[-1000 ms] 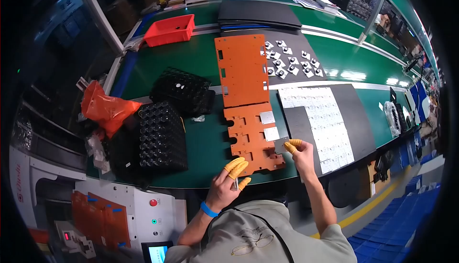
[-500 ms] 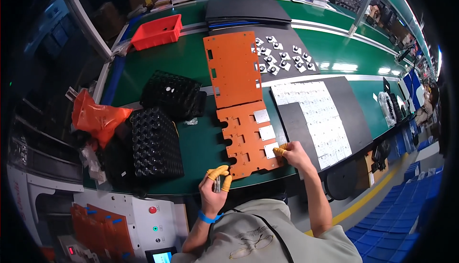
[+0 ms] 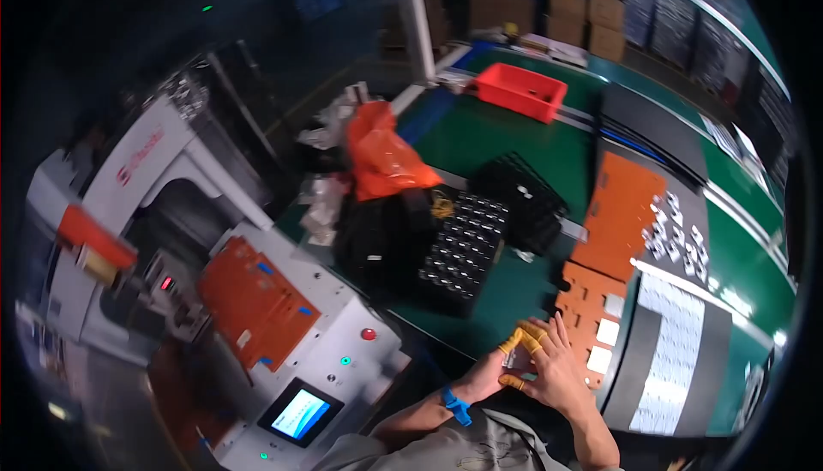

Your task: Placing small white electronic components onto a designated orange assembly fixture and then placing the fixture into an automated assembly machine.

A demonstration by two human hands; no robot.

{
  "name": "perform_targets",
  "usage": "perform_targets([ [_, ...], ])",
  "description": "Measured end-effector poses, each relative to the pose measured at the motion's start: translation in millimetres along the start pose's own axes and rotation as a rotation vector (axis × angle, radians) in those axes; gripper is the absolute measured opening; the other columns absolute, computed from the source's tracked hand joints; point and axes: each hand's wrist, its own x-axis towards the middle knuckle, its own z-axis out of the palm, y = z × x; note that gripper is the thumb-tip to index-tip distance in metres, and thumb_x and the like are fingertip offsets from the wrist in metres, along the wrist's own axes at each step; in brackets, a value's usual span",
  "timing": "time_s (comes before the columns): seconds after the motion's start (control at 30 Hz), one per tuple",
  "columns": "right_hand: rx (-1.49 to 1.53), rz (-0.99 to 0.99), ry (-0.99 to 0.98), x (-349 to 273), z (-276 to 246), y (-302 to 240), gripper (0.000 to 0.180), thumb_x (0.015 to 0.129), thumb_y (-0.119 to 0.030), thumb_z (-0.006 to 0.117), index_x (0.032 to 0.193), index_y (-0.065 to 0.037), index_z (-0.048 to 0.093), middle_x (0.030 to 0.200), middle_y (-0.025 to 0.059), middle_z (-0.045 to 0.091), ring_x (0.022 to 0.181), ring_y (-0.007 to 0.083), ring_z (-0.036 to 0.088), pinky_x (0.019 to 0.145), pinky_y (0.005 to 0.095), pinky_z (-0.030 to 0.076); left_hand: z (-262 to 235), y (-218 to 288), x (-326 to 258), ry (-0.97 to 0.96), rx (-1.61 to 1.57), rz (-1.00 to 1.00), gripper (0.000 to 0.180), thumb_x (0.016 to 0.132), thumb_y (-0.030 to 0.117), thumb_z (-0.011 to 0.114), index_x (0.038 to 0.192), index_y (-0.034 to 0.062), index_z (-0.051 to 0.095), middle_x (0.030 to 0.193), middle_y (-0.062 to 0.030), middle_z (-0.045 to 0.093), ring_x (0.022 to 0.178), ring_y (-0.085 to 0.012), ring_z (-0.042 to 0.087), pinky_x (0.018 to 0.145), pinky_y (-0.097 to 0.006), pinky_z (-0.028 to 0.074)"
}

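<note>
My left hand [image 3: 490,375], with a blue wristband and yellow fingertip covers, meets my right hand [image 3: 559,370] at the near edge of the green table [image 3: 497,141]. The right hand's fingers lie spread over the left fingertips. A small pale spot shows between the two hands; I cannot tell what it is or which hand has it. Just beyond the fingertips lies an orange cut-out plate [image 3: 585,298] carrying a few white squares.
A second orange plate [image 3: 621,214] and small white parts [image 3: 677,235] lie further back. To the right is a white gridded sheet [image 3: 673,360]. Black trays [image 3: 463,252], an orange bag [image 3: 381,158] and a red bin [image 3: 520,91] stand left. A white machine with screen [image 3: 300,411] stands beside me.
The view has swung left toward the machine. My right hand left the orange plate's edge and came over to my left hand; both now meet at the table's front edge.
</note>
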Motion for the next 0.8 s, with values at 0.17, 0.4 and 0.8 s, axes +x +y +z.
perform_targets([
  [0.17,0.097,-0.116,0.034,17.2,-7.0,4.3,0.051,0.070,-0.025,0.086,0.106,0.005,0.068,0.106,0.0163,0.067,0.106,0.0369,0.064,0.113,0.0538,0.039,-20.2,7.8,-5.5,-0.181,0.005,0.065,0.046,0.106,0.043,0.045,0.139,0.0118,0.047,0.128,-0.0032,0.058,0.116,-0.0166,0.059,0.097,-0.036,0.051],
  [0.4,0.076,-0.226,-0.060,34.1,-7.0,15.7,0.049,0.072,-0.031,0.084,0.106,0.001,0.069,0.085,0.0147,0.064,0.087,0.0365,0.066,0.101,0.0481,0.050,-26.5,35.5,-20.1,-0.242,0.329,0.101,0.052,0.098,0.048,0.060,0.129,0.0069,0.058,0.111,-0.0027,0.066,0.093,-0.0087,0.063,0.071,-0.024,0.052],
  [0.8,-0.122,0.075,0.416,182.5,27.9,59.7,0.022,0.081,-0.024,0.078,0.079,-0.004,0.068,0.078,0.0182,0.068,0.073,0.0369,0.067,0.064,0.0454,0.053,-75.4,21.9,-59.7,-0.054,0.111,0.270,0.068,0.092,0.041,0.068,0.139,-0.0055,0.052,0.118,-0.0091,0.068,0.061,-0.0016,0.039,0.056,-0.017,0.033],
])
